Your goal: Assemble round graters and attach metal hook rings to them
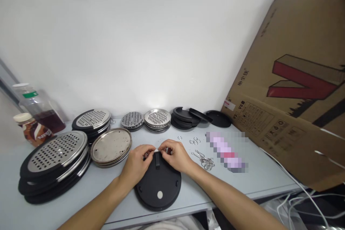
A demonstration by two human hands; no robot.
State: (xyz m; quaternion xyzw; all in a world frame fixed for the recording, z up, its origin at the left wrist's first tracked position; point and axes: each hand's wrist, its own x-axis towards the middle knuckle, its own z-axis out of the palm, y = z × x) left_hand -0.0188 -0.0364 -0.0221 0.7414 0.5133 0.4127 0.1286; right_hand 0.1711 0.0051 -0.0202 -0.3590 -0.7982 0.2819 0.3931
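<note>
A black round disc (pixel 165 184) lies near the table's front edge, with a pale round dot, small dark feet and a raised black tab (pixel 157 161) on its upper face. At the tab's far end, my left hand (pixel 140 159) pinches a small shiny metal piece (pixel 157 150) between thumb and finger. My right hand (pixel 174 154) pinches the same piece from the other side. Fingertips cover most of it, so its full shape is hidden. To the right lie loose metal rings (pixel 194 141) and a tangle of bent wire hooks (pixel 207 163).
Grater discs in black holders (pixel 55 154) are stacked at left, beside plain metal discs (pixel 111 145). Along the wall stand smaller grater plates (pixel 157 118) and black discs (pixel 184 116). Bottles (pixel 33 129) stand far left. A cardboard box (pixel 291 90) leans at right, near white cables (pixel 304 187).
</note>
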